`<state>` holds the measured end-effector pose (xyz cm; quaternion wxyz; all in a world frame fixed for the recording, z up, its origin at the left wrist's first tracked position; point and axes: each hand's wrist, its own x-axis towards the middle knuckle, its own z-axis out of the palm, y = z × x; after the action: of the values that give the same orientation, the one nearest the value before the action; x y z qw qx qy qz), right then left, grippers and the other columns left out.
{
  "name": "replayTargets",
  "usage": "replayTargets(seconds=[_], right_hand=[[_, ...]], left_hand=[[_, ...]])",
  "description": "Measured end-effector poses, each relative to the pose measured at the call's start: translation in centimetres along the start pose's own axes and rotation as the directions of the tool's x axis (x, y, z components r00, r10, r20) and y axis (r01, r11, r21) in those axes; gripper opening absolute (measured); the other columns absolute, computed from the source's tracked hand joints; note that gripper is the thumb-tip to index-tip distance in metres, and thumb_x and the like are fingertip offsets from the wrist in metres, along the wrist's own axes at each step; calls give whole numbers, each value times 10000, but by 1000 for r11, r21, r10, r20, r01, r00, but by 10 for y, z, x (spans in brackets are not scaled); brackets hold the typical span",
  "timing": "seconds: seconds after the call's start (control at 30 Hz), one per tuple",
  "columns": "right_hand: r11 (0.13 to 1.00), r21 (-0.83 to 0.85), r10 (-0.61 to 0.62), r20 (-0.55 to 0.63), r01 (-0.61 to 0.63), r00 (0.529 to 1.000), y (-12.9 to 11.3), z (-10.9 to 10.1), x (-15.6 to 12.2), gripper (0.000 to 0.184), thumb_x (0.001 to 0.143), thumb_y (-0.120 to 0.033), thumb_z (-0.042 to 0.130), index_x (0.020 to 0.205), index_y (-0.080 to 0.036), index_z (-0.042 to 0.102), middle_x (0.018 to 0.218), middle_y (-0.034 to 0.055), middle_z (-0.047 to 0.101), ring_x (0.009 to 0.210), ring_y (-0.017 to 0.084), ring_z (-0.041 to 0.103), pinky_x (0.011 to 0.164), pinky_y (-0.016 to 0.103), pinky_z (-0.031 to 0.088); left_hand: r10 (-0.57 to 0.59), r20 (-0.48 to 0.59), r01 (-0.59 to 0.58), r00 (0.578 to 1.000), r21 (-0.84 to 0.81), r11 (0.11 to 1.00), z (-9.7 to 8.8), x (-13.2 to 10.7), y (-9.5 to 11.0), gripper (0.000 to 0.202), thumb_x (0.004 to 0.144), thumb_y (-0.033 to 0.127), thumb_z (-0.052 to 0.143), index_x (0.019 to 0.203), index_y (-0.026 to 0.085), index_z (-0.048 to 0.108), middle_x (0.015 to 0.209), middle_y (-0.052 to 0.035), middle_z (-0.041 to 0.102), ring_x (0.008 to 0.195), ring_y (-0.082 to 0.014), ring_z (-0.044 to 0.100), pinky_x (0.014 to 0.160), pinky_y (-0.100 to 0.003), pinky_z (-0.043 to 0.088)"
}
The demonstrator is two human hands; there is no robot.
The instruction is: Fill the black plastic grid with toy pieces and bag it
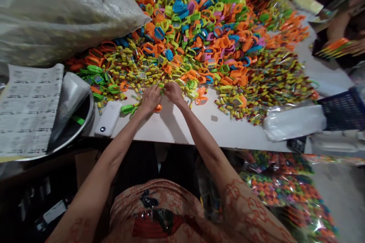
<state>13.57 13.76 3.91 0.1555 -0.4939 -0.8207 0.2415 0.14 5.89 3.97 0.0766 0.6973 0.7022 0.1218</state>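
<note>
left hand (149,99): fingers curled tight, tips pressed onto a yellow-green piece (161,89) at the near edge of the heap; knuckles up, so the pads are hidden.
right hand (173,92): fingers bent and drawn together, tips meeting the left hand's on the same piece; palm down.
yellow-green piece: small, pinched between the two sets of fingertips and mostly covered by them; it sits just above the bare table (182,129), touching the heap's front fringe.
key relation: the piece lies straight ahead of both wrists, between the hands; its long axis cannot be told. both hands are equally near it, in contact.
orange piece (157,108): on the table under the heel of the left hand, touching or nearly so.
green piece (127,108): flat on the table just left of the left hand, long axis roughly left to right.
heap of coloured plastic pieces (199,26): spreads away from the hands across the far table, with yellow packets (273,79) to the right.
white device (107,119): near the table's front edge, left of the green piece.
steel bowl (90,111): far left, partly under a printed sheet (27,110).
co-worker's hand (340,26): far right, well apart, by a bundle of orange pieces.
</note>
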Motion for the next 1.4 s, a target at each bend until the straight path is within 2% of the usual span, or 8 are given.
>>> replayTargets(seconds=[0.2, 0.37, 0.53, 0.63, 0.73, 0.93, 1.07, 1.4], right_hand=[[950, 224, 249, -118, -218, 961, 47, -15, -43, 130, 791, -166, 651, 879, -184, 744, 834, 51, 742, 835, 231, 699, 785, 364, 562], [931, 246, 322, -209, -269, 923, 64, -26, -72, 48, 807, -219, 658, 773, -189, 672, 923, 87, 736, 952, 264, 694, 861, 419, 559], [657, 725, 387, -92, -204, 918, 46, -32, -79, 198, 746, -367, 728, 745, -183, 654, 668, 14, 648, 637, 156, 599, 599, 281, 504], [421, 888, 281, 69, -187, 957, 27, -29, -88, 238, 682, -385, 748, 753, -183, 643, 563, -27, 608, 504, 114, 544, 494, 237, 452], [411, 893, 236, 91, -184, 967, 12, -23, -102, 212, 626, -310, 745, 710, -199, 585, 547, -49, 604, 489, 104, 562, 470, 210, 446], [371, 900, 184, 170, -229, 968, 6, -23, -126, 233, 606, -274, 705, 701, -227, 497, 483, -79, 553, 438, 104, 532, 449, 208, 423], [369, 897, 84, 229, -244, 970, 5, -35, -139, 215, 663, -329, 692, 814, -199, 610, 520, -82, 547, 417, 75, 435, 426, 204, 344], [564, 819, -109, 200, -105, 974, 0, -47, -153, 523, 771, -669, 755, 872, -157, 791, 662, -23, 535, 573, 83, 387, 489, 237, 283]], left_hand=[[-18, 28, 20, 999, -71, 997, 22, 22, 7, 427, 934, 222, 621, 1352, 151, 576, 1498, -212, 523, 1452, -365, 418, 1185, -514, 325], [-85, -20, 74, 996, -320, 945, 10, 31, 5, 54, 875, 225, 647, 897, 181, 668, 1267, -153, 631, 1302, -330, 541, 1101, -454, 429], [-159, 37, 136, 987, -721, 680, -5, 10, 17, 234, 830, 413, 667, 794, 187, 615, 871, -54, 659, 881, -219, 653, 778, -346, 555], [-109, 181, 206, 977, -931, 301, -6, -22, 34, 476, 768, 537, 736, 1067, 180, 637, 941, -52, 696, 797, -188, 664, 664, -321, 568], [-89, 262, 265, 961, -964, 23, -4, -49, 52, 686, 659, 508, 864, 1204, 184, 604, 933, -28, 708, 775, -161, 665, 671, -291, 568], [-298, 244, 279, 923, -957, 77, -8, -76, 68, 491, 574, 361, 827, 983, 163, 643, 694, 30, 652, 606, -115, 575, 541, -217, 450], [-249, 274, 272, 929, -961, -42, -18, -88, 63, 335, 540, 285, 668, 852, 185, 600, 718, 8, 668, 568, -135, 591, 468, -229, 393], [-84, 408, 414, 909, -909, 57, -25, -95, 53, 188, 537, 318, 590, 681, 203, 552, 561, -7, 595, 407, -143, 495, 377, -261, 295]])
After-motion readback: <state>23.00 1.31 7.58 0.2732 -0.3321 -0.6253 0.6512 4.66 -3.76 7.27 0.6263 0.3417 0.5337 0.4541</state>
